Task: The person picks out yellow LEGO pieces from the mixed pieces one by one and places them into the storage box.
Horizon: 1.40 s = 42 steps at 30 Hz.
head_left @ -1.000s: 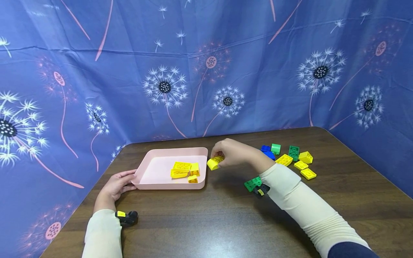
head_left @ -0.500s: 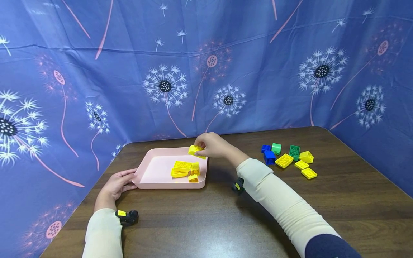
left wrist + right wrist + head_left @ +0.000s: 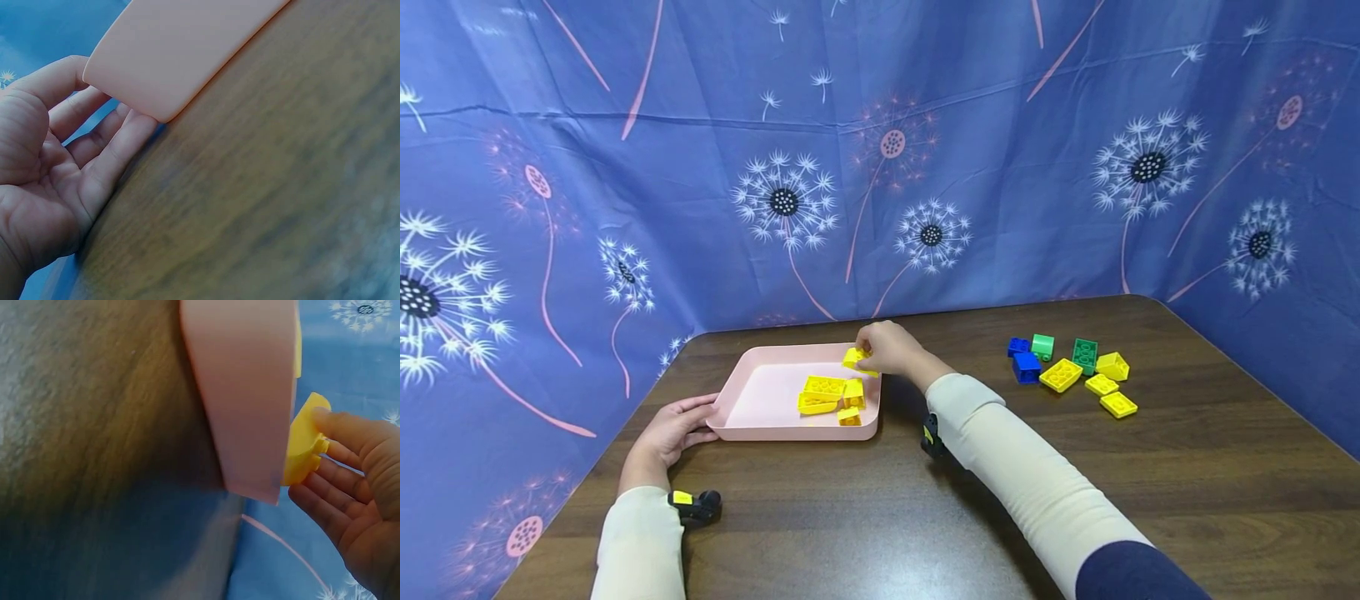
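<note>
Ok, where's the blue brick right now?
Head view: the blue brick sits right of the tray, left end of the loose pile, by the green cube.

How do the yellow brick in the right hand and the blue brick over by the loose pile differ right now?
The yellow brick is pinched by the right hand at the pink tray's far right corner; the blue brick lies untouched on the table. The yellow brick is held tilted, the blue brick sits flat. The yellow one is near yellow bricks in the tray; the blue one is among mixed colours. Both are studded toy bricks.
</note>
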### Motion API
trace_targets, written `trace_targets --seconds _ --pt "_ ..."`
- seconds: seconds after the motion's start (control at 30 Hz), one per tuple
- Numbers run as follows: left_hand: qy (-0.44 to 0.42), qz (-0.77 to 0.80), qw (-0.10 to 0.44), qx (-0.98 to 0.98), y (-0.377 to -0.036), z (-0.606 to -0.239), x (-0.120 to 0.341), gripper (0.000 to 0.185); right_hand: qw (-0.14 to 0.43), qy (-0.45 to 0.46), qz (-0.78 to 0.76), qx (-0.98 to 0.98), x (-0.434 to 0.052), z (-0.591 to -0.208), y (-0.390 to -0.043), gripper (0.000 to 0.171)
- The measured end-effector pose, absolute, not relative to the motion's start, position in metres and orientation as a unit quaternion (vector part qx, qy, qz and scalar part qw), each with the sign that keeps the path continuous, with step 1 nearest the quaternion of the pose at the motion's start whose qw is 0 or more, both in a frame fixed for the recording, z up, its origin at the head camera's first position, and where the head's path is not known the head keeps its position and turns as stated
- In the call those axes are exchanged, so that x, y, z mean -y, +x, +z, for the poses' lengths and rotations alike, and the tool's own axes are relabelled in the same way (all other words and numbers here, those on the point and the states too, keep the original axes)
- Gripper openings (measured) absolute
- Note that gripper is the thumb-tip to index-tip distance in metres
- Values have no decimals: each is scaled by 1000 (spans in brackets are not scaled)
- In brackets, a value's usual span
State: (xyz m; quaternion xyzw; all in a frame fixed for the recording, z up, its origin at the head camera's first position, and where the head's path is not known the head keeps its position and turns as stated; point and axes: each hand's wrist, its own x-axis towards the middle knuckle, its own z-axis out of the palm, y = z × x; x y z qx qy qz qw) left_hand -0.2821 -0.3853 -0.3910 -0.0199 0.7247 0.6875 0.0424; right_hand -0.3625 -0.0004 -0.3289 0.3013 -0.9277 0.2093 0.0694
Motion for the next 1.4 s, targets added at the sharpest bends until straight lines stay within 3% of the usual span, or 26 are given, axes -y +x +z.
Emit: trace_targets --seconds 0.2,0.5,0.83,1.23,1.4 --pt "-23 685 42 -727 -282 -390 384 21 57 292 187 936 0 -332 -365 15" --pt "-25 678 47 -734 -282 -391 384 33 50 297 189 935 -3 -328 -362 20" --pt "-22 686 47 -726 -281 -392 385 20 52 322 176 929 -14 -318 -355 17" --pt "-21 685 48 -726 -281 -392 383 21 69 398 202 892 -62 -304 -318 36" --pt "-21 683 45 -729 -279 -392 383 20 95 410 221 880 -87 -301 -299 35"
